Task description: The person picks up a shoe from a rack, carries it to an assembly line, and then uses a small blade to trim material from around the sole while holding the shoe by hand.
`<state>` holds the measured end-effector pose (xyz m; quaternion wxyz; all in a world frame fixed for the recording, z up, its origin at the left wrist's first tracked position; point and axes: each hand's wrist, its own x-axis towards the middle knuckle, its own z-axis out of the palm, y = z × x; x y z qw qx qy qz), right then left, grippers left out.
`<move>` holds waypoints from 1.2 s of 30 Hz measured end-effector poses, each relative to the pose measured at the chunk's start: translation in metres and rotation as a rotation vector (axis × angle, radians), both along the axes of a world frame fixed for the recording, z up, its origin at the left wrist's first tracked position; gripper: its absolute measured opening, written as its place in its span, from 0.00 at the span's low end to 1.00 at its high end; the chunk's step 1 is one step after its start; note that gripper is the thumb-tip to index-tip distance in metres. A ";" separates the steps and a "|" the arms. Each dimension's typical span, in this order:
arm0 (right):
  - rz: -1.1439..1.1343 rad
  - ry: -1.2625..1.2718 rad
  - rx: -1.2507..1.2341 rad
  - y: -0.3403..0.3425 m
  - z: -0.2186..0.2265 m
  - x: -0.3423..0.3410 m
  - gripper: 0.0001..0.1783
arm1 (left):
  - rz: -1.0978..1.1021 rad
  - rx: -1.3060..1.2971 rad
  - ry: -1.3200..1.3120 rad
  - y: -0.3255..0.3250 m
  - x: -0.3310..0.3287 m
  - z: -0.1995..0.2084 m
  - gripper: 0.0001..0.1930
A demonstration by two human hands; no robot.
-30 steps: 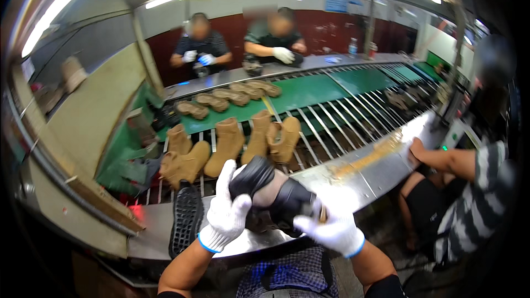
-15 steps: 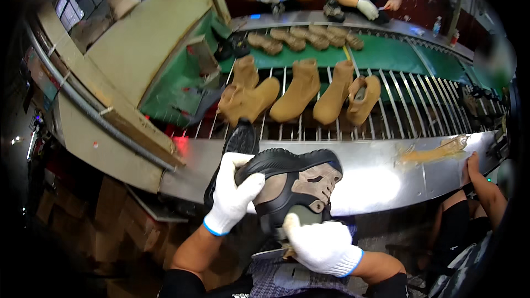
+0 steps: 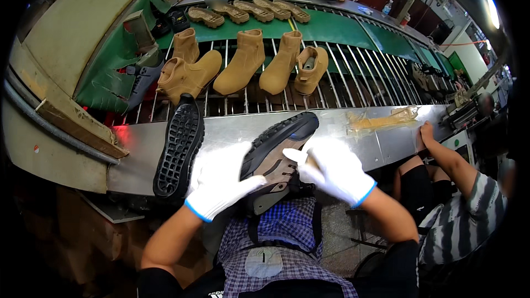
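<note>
Both my hands wear white gloves with blue cuffs. My left hand (image 3: 218,185) grips the heel end of a black and taupe shoe (image 3: 274,157), which lies on its side, its black sole turned up and away. My right hand (image 3: 330,170) rests on the shoe's upper side with its fingers closed on it. The shoe hangs over my lap at the near edge of a steel shelf (image 3: 232,129). A second shoe lies sole-up (image 3: 179,146) on that shelf, just left of my left hand.
Several tan suede boots (image 3: 243,60) lie on the roller conveyor (image 3: 353,80) beyond the shelf, with tan soles (image 3: 243,10) on the green belt behind. People in gloves work at the far side. A person in a striped top (image 3: 469,209) sits at my right. Yellowish glue smear (image 3: 381,121) on the shelf.
My view has tilted down toward my lap. The shoe has turned in my hands, its sole now facing up, and my right hand has shifted from its lower end onto its upper.
</note>
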<state>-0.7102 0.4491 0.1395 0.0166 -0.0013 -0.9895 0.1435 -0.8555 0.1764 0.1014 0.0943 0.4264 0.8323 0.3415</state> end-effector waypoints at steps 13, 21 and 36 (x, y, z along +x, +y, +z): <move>-0.175 0.010 0.141 0.023 0.012 -0.021 0.22 | -0.151 -0.111 0.022 0.030 -0.008 0.021 0.35; 0.139 0.396 0.220 0.055 -0.024 -0.043 0.49 | 0.686 0.764 -0.921 -0.045 0.092 -0.079 0.48; -0.853 0.361 0.364 0.293 -0.015 -0.053 0.52 | 0.154 0.402 0.197 0.024 -0.141 0.038 0.32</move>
